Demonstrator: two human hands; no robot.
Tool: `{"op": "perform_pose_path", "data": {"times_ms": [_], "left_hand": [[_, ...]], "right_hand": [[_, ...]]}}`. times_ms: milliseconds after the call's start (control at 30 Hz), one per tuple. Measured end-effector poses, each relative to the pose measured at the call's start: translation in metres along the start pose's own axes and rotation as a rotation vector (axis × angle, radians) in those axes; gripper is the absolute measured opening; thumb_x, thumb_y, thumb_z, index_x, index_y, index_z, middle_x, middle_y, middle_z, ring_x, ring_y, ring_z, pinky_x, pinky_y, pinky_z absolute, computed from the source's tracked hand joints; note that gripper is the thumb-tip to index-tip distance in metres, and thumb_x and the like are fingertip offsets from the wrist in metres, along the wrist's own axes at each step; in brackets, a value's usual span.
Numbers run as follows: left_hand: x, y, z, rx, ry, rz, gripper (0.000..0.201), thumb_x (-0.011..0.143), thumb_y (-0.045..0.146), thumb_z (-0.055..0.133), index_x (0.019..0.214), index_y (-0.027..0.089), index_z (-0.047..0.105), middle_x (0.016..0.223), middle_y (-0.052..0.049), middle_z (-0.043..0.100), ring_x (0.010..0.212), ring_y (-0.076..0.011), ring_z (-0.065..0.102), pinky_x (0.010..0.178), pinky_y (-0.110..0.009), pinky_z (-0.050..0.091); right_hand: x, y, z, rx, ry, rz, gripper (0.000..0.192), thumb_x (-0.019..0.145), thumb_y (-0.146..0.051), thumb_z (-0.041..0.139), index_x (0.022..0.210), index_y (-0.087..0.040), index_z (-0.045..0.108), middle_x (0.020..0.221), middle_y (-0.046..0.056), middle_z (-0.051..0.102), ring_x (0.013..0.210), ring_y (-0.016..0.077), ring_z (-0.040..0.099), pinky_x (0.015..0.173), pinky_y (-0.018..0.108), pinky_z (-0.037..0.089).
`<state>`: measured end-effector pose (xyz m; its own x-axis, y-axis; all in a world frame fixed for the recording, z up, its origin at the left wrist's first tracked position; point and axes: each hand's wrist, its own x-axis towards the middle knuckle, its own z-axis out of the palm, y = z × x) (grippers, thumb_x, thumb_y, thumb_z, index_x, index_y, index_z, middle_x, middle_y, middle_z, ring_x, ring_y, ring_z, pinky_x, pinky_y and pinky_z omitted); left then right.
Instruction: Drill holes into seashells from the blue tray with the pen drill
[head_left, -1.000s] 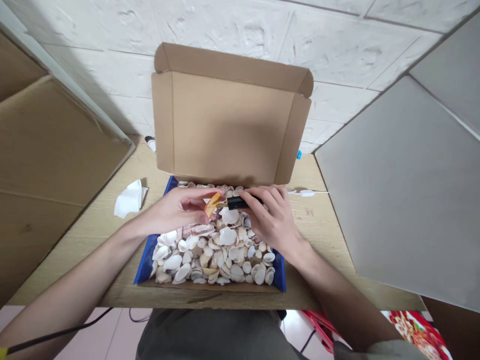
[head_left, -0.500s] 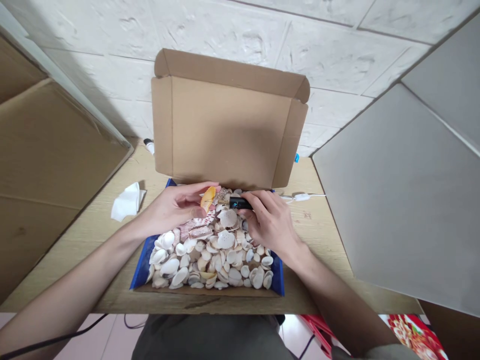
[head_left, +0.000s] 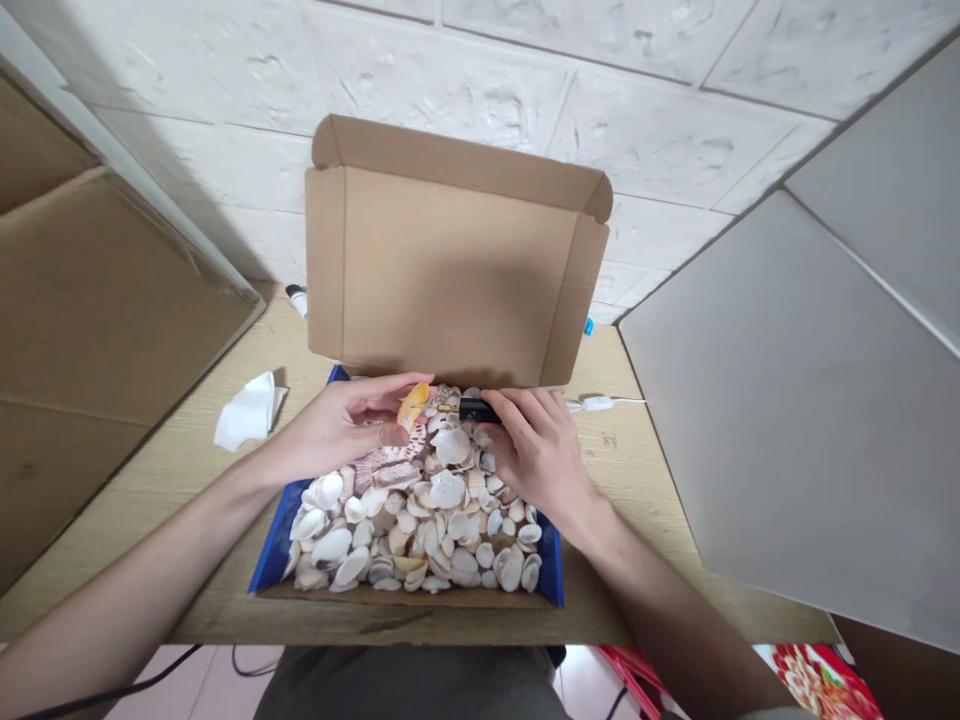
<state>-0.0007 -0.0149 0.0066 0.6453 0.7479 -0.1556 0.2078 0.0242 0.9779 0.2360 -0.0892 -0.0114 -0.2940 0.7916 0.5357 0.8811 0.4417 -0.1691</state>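
My left hand (head_left: 341,428) pinches a small orange shell (head_left: 412,406) between thumb and fingers, held over the far end of an open cardboard box (head_left: 553,570) with blue sides. My right hand (head_left: 536,450) grips a small black tool (head_left: 474,409) whose thin tip points left at the orange shell. Both hands hover above a heap of white and pinkish seashells (head_left: 420,510) that fills the box. The box lid (head_left: 450,270) stands upright behind my hands.
The box sits on a light wooden table (head_left: 645,470). A crumpled white tissue (head_left: 246,412) lies to the left. A white cable with a plug (head_left: 600,403) runs right of the box. A cardboard panel (head_left: 97,330) flanks the left, a grey board (head_left: 795,400) the right.
The view has shifted slightly, so box and hands sit a little lower in frame. The orange shell and black tool stay held close together, tool tip by the shell.
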Motion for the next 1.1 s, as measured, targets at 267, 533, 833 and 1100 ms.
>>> {"op": "perform_pose_path", "data": {"times_ms": [267, 533, 833, 1100], "left_hand": [[0.0015, -0.0017, -0.0018, -0.038, -0.017, 0.005, 0.060, 0.075, 0.020, 0.072, 0.132, 0.012, 0.056, 0.115, -0.012, 0.070, 0.102, -0.0252, 0.068, 0.089, -0.037, 0.056], [0.0019, 0.0002, -0.0011, -0.007, 0.003, -0.010, 0.060, 0.074, 0.021, 0.072, 0.131, 0.011, 0.057, 0.111, -0.012, 0.071, 0.098, -0.0233, 0.068, 0.088, -0.034, 0.056], [0.0017, 0.0016, 0.0014, -0.010, 0.005, -0.041, 0.061, 0.071, 0.021, 0.074, 0.130, 0.013, 0.058, 0.099, -0.008, 0.074, 0.092, -0.0228, 0.069, 0.082, -0.033, 0.058], [0.0024, 0.0002, 0.0011, 0.026, 0.019, 0.004, 0.058, 0.073, 0.021, 0.073, 0.128, 0.011, 0.059, 0.101, -0.011, 0.073, 0.090, -0.0233, 0.070, 0.083, -0.036, 0.058]], "right_hand": [[-0.0005, -0.0008, 0.0013, 0.008, -0.029, 0.028, 0.029, 0.093, -0.024, 0.047, 0.116, -0.012, 0.060, 0.096, 0.010, 0.070, 0.081, 0.0210, 0.060, 0.070, 0.034, 0.047], [-0.0014, -0.0026, 0.0022, 0.023, -0.113, 0.031, 0.034, 0.095, -0.030, 0.044, 0.115, -0.009, 0.061, 0.088, 0.010, 0.070, 0.073, 0.0190, 0.063, 0.061, 0.031, 0.047], [-0.0010, 0.0004, 0.0004, -0.034, 0.051, -0.022, 0.036, 0.088, -0.010, 0.052, 0.122, -0.016, 0.060, 0.102, 0.009, 0.069, 0.089, 0.0219, 0.058, 0.074, 0.037, 0.045], [-0.0027, -0.0013, 0.0027, 0.011, -0.122, 0.057, 0.034, 0.094, -0.031, 0.045, 0.117, -0.010, 0.061, 0.087, 0.010, 0.069, 0.073, 0.0193, 0.061, 0.060, 0.032, 0.045]]}}
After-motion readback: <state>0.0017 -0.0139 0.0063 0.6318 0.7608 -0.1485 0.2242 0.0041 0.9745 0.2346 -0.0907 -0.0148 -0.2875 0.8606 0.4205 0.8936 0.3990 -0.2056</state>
